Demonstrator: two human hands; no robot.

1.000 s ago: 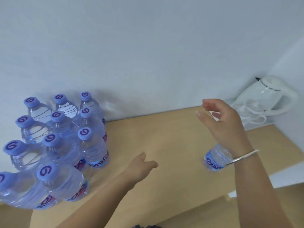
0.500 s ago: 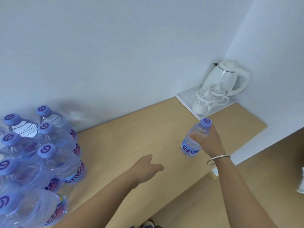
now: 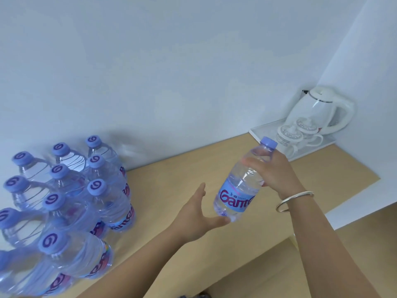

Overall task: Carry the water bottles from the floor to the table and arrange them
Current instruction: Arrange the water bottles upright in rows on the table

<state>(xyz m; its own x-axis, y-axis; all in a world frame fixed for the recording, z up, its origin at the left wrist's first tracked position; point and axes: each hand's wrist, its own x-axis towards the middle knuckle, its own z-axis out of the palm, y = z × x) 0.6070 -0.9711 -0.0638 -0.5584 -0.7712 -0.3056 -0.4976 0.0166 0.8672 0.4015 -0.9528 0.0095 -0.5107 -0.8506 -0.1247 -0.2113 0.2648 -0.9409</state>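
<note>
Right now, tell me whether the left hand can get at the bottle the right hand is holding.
Probably yes. The left hand is open, its thumb right at the base of the tilted bottle that the right hand grips, with nothing between them.

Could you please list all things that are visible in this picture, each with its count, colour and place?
grouped water bottles: at least eleven, clear with lilac caps, standing together on the table's left.
held bottle: one, clear, blue label, tilted above the table's middle.
table: one, light wood, against the wall.
tray: one, white, far right corner.
kettle: one, white, on the tray.
cups: two, white, patterned, before the kettle.
bracelet: one, silver, right wrist.
right hand: grips the bottle's upper part.
left hand: open, at the bottle's base.
</note>
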